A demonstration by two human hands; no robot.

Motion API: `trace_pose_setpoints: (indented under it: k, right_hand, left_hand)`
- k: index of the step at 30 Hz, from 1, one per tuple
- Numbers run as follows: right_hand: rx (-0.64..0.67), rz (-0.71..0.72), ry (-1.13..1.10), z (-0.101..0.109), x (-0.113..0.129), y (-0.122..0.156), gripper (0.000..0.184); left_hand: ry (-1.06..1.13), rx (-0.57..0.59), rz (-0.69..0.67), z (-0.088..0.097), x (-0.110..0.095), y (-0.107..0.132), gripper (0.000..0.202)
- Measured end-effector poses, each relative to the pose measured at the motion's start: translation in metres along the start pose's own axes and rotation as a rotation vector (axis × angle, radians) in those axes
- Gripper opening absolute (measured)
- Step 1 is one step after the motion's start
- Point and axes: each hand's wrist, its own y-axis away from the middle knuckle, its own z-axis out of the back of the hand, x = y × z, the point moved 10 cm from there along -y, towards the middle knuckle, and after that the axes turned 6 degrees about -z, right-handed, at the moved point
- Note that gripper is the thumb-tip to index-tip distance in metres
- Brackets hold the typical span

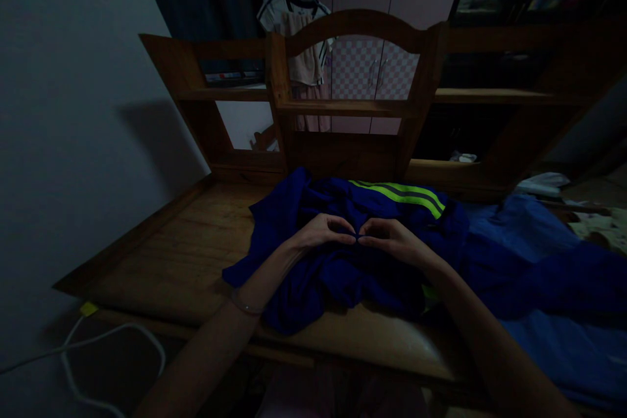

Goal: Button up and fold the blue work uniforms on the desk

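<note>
A dark blue garment (313, 274) with neon green stripes (406, 194) lies crumpled on a wooden bed platform (186, 255). My left hand (323, 232) and my right hand (392, 238) rest on top of it, fingertips almost meeting at the middle. Both hands are curled, pinching a fold of the blue fabric between thumb and fingers. A thin bracelet sits on my left wrist (245, 305).
A wooden headboard with shelves (353, 104) stands behind the platform. Lighter blue cloth (548, 255) spreads to the right. Clothes hang on a rack (298, 32) in front of a pink wardrobe. A white cable (112, 333) loops on the floor at the lower left.
</note>
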Motion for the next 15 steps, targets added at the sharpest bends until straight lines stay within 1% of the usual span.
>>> trace_pose_setpoints:
  k: [2,5,8,10,12,15]
  right_hand:
    - [-0.002,0.014,0.049,0.000,0.003,0.002,0.030]
    - [-0.050,0.044,0.203,0.002,0.010,0.005,0.026]
    - [-0.145,0.105,0.351,0.003,0.021,0.010,0.022]
    - [-0.229,0.157,0.416,0.005,0.028,0.013,0.018]
    - [-0.312,0.188,0.471,0.007,0.032,0.014,0.015]
    - [-0.437,0.194,0.542,0.011,0.032,0.016,0.011]
  left_hand:
    - [-0.030,0.005,-0.027,-0.001,-0.005,0.001,0.036]
    - [-0.092,-0.034,-0.073,0.002,-0.010,0.001,0.035]
    - [-0.183,-0.084,-0.135,0.006,-0.017,0.000,0.032]
    - [-0.252,-0.123,-0.206,0.005,-0.024,0.001,0.027]
    - [-0.326,-0.211,-0.284,0.005,-0.035,0.004,0.021]
    - [-0.462,-0.388,-0.400,0.005,-0.054,0.014,0.017]
